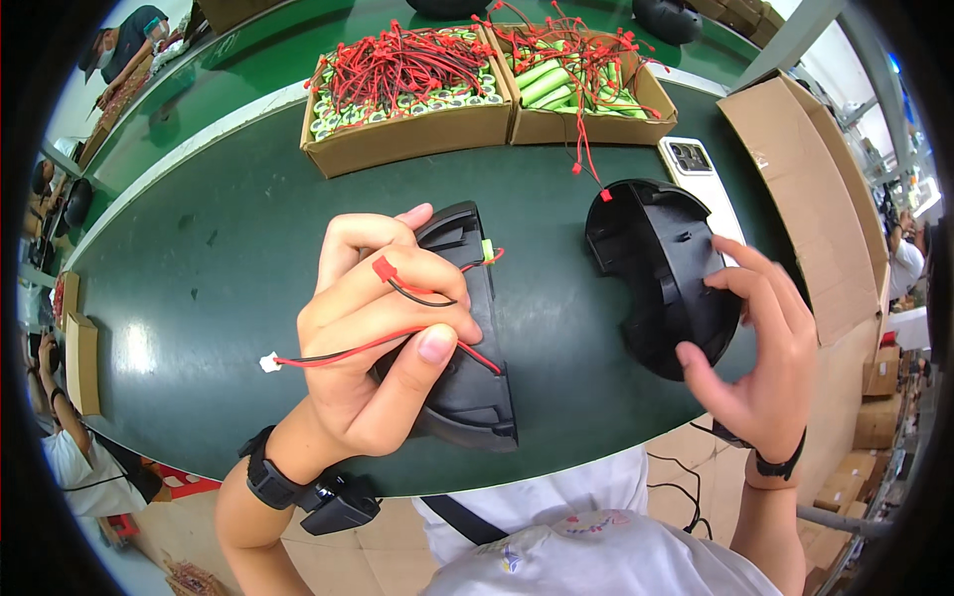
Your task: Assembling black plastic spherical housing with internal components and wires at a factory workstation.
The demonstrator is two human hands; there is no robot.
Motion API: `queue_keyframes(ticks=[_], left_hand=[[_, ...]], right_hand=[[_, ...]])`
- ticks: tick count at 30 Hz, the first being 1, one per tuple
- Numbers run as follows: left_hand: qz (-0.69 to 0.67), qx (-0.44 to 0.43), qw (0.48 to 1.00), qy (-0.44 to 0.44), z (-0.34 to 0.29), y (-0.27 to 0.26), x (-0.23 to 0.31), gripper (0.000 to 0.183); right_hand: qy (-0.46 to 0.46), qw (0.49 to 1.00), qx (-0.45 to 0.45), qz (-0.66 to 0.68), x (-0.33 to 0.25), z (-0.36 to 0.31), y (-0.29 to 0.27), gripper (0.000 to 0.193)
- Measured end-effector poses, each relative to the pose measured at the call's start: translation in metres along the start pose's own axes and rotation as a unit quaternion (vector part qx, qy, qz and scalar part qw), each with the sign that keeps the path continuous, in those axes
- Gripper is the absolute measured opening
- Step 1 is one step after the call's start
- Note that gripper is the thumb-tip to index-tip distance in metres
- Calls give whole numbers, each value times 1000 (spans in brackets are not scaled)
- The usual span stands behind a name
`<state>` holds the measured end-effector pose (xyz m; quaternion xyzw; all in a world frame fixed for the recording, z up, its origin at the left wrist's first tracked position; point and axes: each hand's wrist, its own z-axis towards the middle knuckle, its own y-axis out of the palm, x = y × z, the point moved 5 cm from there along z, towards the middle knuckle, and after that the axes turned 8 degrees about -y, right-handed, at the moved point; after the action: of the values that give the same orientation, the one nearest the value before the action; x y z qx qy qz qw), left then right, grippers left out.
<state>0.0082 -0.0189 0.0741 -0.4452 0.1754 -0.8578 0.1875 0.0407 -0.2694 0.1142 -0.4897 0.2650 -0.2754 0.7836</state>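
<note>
My left hand [383, 328] is closed on a black plastic shell half [467, 397], held on edge above the table. Red and black wires run between its fingers; one pair ends in a red plug [385, 268], another in a white plug [269, 364]. A small light-green piece [488, 250] shows at the shell's rim. My right hand [760, 338] has its fingers spread over the right side of a second black shell half [661, 278], hollow side up. Its fingertips and thumb are at the shell's edge; whether they press on it, I cannot tell.
Two cardboard boxes of green battery packs with red-black leads, a left box [417, 134] and a right box [596, 129], stand at the far side. A white phone [701, 174] lies behind the second shell. A large carton [810, 209] is at right. Other people work beyond.
</note>
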Motion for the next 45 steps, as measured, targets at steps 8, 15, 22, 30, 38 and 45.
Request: queue_keyframes(ticks=[8, 15, 22, 30, 38, 45], left_hand=[[-3, -1, 1000, -12, 1, 0, 3, 25], [-1, -8, 1000, -15, 0, 1, 1, 27], [-3, -32, 999, -15, 3, 3, 6, 26], [1, -61, 998, -22, 3, 8, 10, 24], [6, -59, 998, -31, 4, 6, 14, 22], [-9, -72, 996, -46, 2, 8, 12, 22]], right_hand=[[79, 976, 2, 201, 32, 7, 10, 56], [-53, 987, -88, 127, 5, 11, 20, 117], [-78, 890, -161, 420, -20, 36, 53, 125], [-110, 837, -223, 487, -16, 43, 74, 131], [-173, 779, -193, 570, -18, 53, 88, 137], [-185, 775, -199, 570, -19, 54, 87, 139]])
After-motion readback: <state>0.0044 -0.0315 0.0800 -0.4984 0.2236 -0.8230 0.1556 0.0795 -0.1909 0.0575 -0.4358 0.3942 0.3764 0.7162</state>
